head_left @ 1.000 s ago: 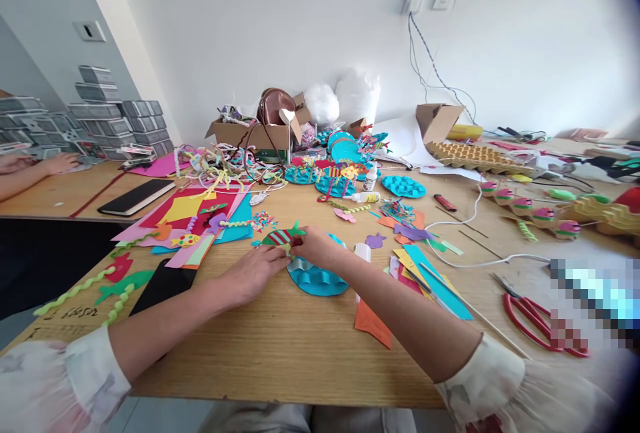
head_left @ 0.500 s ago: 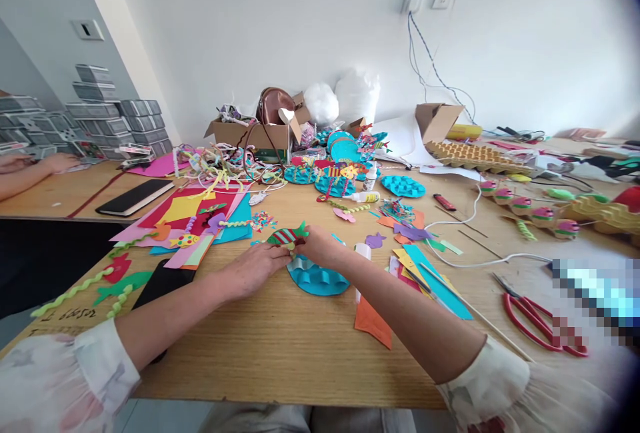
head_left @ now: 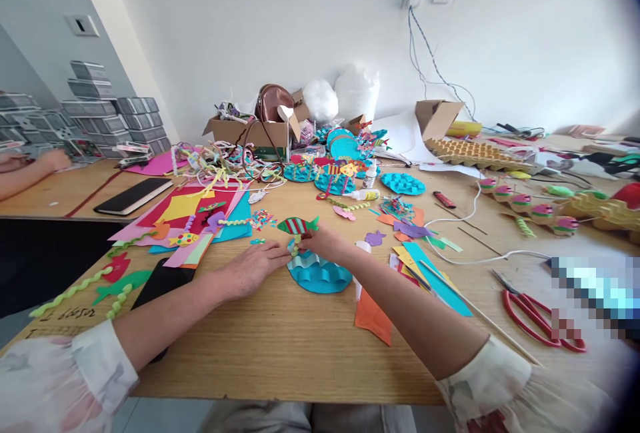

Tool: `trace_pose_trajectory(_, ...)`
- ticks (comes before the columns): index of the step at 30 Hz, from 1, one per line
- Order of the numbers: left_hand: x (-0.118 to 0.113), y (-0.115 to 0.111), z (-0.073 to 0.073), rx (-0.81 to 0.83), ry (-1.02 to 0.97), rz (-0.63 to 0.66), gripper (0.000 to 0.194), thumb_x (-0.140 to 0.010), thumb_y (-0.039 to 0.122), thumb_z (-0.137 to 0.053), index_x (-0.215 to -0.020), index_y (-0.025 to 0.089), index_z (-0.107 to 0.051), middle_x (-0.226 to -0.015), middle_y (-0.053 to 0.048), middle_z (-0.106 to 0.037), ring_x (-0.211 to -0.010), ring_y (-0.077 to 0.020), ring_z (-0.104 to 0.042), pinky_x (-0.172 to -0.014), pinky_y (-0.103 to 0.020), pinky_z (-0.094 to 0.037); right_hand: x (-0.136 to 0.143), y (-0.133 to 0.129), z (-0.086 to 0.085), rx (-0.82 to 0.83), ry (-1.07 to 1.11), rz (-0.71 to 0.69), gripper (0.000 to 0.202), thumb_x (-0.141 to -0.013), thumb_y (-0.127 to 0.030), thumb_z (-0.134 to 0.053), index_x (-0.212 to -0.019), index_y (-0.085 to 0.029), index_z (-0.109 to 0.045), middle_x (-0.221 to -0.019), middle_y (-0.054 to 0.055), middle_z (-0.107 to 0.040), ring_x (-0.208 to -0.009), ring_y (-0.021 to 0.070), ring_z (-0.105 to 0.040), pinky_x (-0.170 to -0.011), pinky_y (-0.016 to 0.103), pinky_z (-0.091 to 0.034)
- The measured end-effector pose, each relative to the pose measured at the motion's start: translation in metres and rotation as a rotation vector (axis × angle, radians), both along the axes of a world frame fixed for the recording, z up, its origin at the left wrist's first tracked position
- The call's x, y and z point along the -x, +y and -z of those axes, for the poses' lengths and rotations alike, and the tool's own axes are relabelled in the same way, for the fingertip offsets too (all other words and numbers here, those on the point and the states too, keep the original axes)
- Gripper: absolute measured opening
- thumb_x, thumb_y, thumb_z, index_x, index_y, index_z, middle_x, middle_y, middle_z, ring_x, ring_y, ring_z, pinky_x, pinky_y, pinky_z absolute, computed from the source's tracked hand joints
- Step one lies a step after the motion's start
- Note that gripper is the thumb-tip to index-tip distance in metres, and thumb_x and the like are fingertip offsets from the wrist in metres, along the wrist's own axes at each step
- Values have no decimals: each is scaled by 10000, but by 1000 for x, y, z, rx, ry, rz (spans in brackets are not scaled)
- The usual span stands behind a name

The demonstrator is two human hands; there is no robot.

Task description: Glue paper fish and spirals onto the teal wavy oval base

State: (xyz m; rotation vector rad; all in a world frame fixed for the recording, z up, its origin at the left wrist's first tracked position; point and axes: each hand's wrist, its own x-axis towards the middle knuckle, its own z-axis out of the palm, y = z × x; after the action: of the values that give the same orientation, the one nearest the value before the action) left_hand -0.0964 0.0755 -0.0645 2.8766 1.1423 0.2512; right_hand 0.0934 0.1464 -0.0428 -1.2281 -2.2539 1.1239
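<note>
The wooden table (head_left: 280, 346) stretches beneath both my forearms, and on it the round, blue, wavy-ridged disc (head_left: 323, 278) sits at 6 o'clock from my right grip (head_left: 323, 244). That grip is pinched narrow on the underside of the striped fish (head_left: 297, 226), which stands out at 11 o'clock from it, above the disc's far edge. My left grip (head_left: 253, 271) lies palm down with the fish at 1 o'clock; whether its fingertips pinch anything, I can't tell. Against half a second ago, the fish has risen toward 1 o'clock and levelled out, baring more of the small pale piece (head_left: 293, 246) below. It is green with slanting red and white stripes, snout at 9 o'clock, brighter tail at 3.
</note>
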Motion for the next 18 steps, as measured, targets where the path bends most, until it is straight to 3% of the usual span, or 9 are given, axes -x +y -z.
trace_pose_trajectory(6, -1, 0, -5, 53, -34, 10, 487, -817, 6, -325, -1237, 184, -494, -1301, -72, -515, -1222, -185, -409, -1000, -353, -357, 1, -1, -7, -86, -131, -37, 80, -690, -76, -563, -731, -138, -594, -663, -4, -601, -623, 116, -525, -559, 216, -383)
trace_pose_trajectory(13, 9, 5, 1, 131, -8, -27, 547, -818, 3, -307, -1305, 225, -419, -1375, -52, -440, -1268, -167, -374, -1029, -356, -328, 3, -6, -22, -126, -284, -36, 74, -733, -154, -576, -669, -145, -612, -684, 31, -621, -656, 147, -550, -576, 239, -392)
trace_pose_trajectory(18, 4, 2, -3, 95, -22, -23, 523, -824, 14, -323, -1283, 232, -445, -1345, -52, -475, -1234, -165, -411, -1018, -348, -336, 5, -8, -25, -162, -353, -49, 82, -738, -182, -579, -676, -162, -629, -661, 25, -617, -659, 158, -554, -567, 239, -389)
